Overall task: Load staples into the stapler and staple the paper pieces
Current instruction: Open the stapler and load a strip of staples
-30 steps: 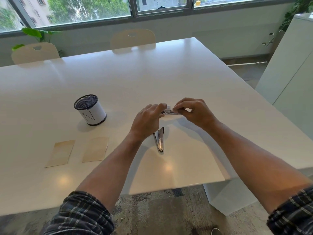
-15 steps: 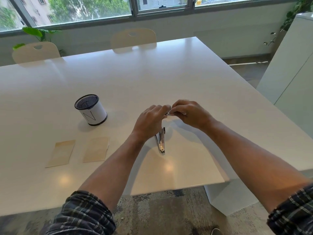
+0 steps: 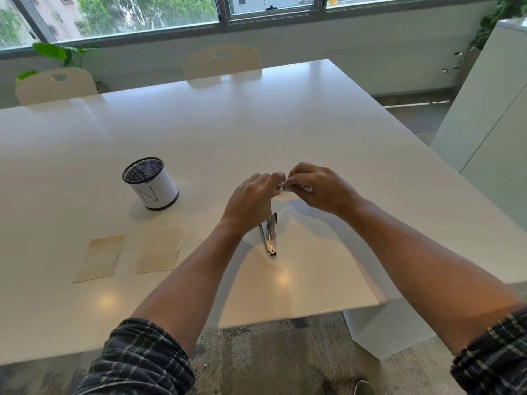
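Both hands have drawn closer: left hand (image 3: 251, 201) and right hand (image 3: 319, 189) pinch the staple strip (image 3: 295, 189) above the open stapler (image 3: 269, 233) on the bench (image 3: 256, 124). Light, brittle; grip its sides.

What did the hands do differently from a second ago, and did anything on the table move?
Very little changed. The left hand and the right hand still pinch the small shiny strip of staples between them above the table; the fingers have only closed in over it a bit. The open silver metal stapler, the two tan paper pieces and the black mesh cup with a white label stayed put on the white table.
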The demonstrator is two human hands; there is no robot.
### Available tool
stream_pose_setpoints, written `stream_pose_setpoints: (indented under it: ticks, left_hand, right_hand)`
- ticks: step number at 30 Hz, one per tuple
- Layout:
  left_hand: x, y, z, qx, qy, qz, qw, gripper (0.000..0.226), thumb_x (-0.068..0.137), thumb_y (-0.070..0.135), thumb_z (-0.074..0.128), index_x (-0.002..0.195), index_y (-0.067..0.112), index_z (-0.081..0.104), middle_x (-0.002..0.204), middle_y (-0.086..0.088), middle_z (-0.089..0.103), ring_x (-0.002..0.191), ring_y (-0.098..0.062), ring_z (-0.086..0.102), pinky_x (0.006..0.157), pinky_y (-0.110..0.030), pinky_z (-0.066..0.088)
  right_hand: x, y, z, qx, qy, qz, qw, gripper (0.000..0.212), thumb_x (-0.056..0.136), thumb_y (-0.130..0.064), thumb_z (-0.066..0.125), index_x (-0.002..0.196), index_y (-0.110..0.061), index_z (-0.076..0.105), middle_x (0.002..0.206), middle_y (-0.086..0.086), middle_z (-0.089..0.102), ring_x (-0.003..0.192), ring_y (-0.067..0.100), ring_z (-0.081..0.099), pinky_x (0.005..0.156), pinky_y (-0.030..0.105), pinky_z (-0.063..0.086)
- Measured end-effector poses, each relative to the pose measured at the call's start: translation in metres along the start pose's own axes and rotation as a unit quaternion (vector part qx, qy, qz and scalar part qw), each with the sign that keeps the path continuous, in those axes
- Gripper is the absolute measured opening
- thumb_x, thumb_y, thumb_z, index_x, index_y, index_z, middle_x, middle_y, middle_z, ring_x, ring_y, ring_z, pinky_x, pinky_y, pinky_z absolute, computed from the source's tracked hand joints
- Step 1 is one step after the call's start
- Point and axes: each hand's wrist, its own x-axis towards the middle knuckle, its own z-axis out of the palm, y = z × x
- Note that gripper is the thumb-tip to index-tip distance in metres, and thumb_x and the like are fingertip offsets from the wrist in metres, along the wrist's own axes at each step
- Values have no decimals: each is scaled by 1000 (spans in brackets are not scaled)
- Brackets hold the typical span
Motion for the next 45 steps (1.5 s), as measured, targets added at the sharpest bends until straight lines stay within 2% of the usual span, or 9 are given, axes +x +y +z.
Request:
stream_pose_setpoints:
  ticks: [9,16,20,25,30,34,40,45]
  left_hand:
    - [1,1,-1,-2,-7,12,1000,45,89,-1,72,117,19,43,97,-11,72,86,-34,67,66,-41,55]
    - [3,1,-5,-3,1,9,1000,46,87,-2,72,116,19,43,97,-9,72,85,-34,66,62,-38,53]
    - [2,2,-5,-3,-4,15,1000,45,88,-1,72,116,19,43,99,-10,72,87,-34,67,63,-39,54]
    - [2,3,-4,0,-8,19,1000,45,89,-1,71,117,19,42,97,-11,72,86,-34,67,62,-39,54]
    - [1,3,-5,0,-4,10,1000,46,88,-2,72,117,19,43,96,-10,72,85,-34,66,61,-37,53]
    - [2,3,-5,5,4,8,1000,47,85,-4,73,116,18,45,96,-8,72,84,-33,66,60,-31,46]
    - [1,2,-3,-4,6,0,1000,48,86,-4,73,117,19,43,98,-9,72,84,-34,66,63,-30,44]
    - [2,1,-3,-12,10,-7,1000,46,88,-3,71,116,19,42,98,-10,72,85,-34,65,61,-34,49]
  right_hand:
    - [2,3,-5,-39,-39,-40,998,12,96,-11,71,104,-7,79,100,9,72,81,26,69,67,40,61]
    - [0,0,-6,-15,2,1,1000,9,94,-12,74,100,-7,79,99,8,71,73,27,69,63,42,59]
    - [0,-2,-9,-27,-24,-21,999,10,95,-14,74,101,-10,80,99,6,71,76,24,68,62,41,59]
    - [3,0,-9,-44,-57,-41,997,13,96,-13,72,104,-6,79,100,11,70,82,28,69,66,47,60]
    - [-1,6,-9,-38,-52,-48,997,13,93,-13,75,105,-11,81,100,7,68,84,22,66,68,34,59]
    - [-7,13,-8,-15,-42,-26,999,15,91,-6,76,103,-12,82,99,5,68,82,17,63,70,30,56]
    - [-10,15,-9,22,-1,16,1000,9,90,-2,78,97,-6,81,97,6,74,77,22,71,70,40,61]
    - [-10,16,-12,31,15,37,999,7,84,0,83,90,-4,82,91,9,75,73,25,71,67,43,60]
